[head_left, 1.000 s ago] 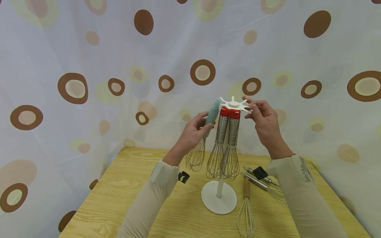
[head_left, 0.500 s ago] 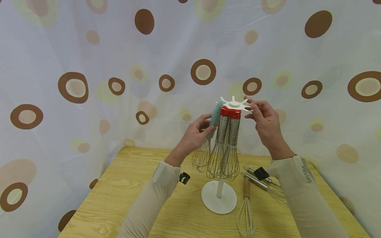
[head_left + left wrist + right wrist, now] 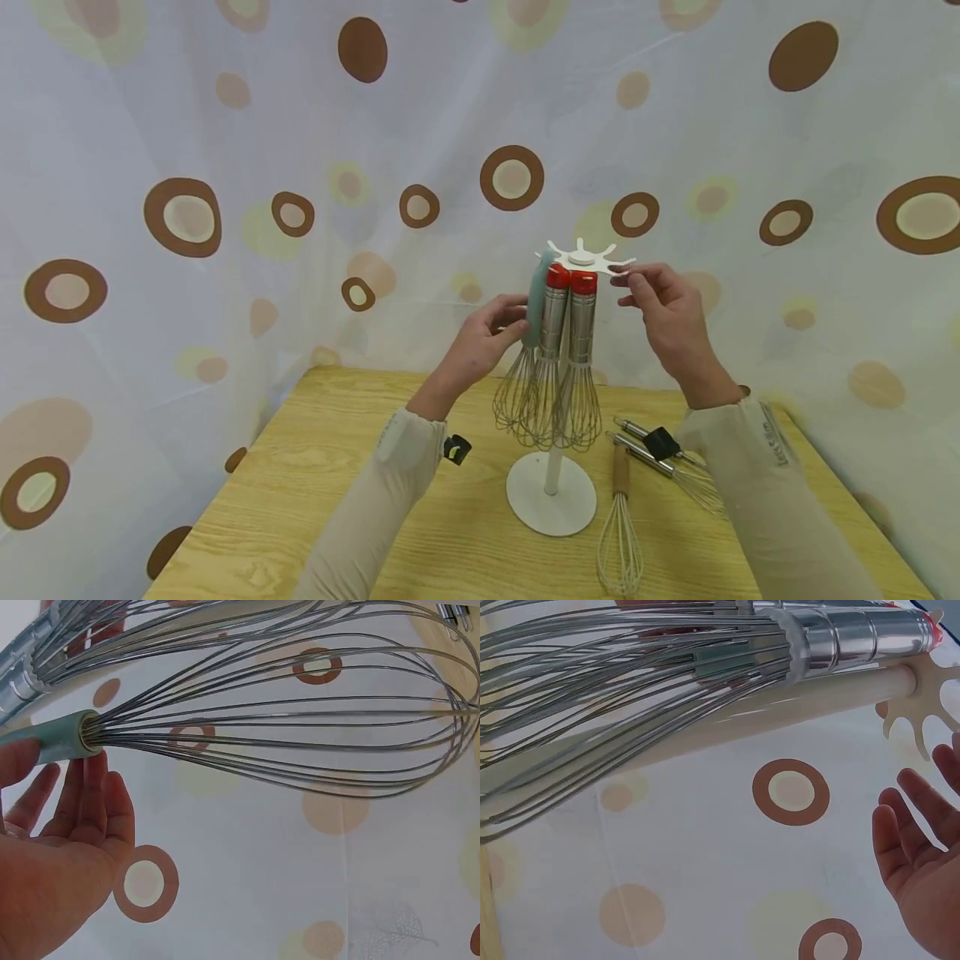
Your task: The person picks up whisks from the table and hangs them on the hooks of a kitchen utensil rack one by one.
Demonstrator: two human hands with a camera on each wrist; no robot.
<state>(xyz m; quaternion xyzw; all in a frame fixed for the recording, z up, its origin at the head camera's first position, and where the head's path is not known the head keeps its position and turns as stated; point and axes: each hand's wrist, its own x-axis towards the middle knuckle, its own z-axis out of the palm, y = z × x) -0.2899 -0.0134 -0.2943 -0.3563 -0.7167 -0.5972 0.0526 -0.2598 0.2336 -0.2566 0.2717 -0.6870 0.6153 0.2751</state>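
Note:
A whisk with a pale teal handle (image 3: 536,304) hangs upright, wires down, at the left side of a white stand's star-shaped top (image 3: 582,259). My left hand (image 3: 480,337) holds that handle low, its thumb in front and fingers behind. In the left wrist view, the fingertips meet the handle's end, just above the wires (image 3: 277,727). Two red-topped steel whisks (image 3: 581,321) hang beside it. My right hand (image 3: 670,321) pinches an arm of the star top at the right; in the right wrist view its thumb is hidden and other fingers are loosely bent.
The stand's round white base (image 3: 551,508) rests on a wooden table (image 3: 285,500). Right of it lie a wooden-handled whisk (image 3: 621,533) and steel utensils (image 3: 652,458), partly behind the right sleeve. A patterned curtain (image 3: 435,100) hangs behind the table.
The teal whisk has come in from the left to stand upright against the steel whisks, my left hand with it. The star top and hanging whisks have shifted slightly left; the right hand stays at the top's edge.

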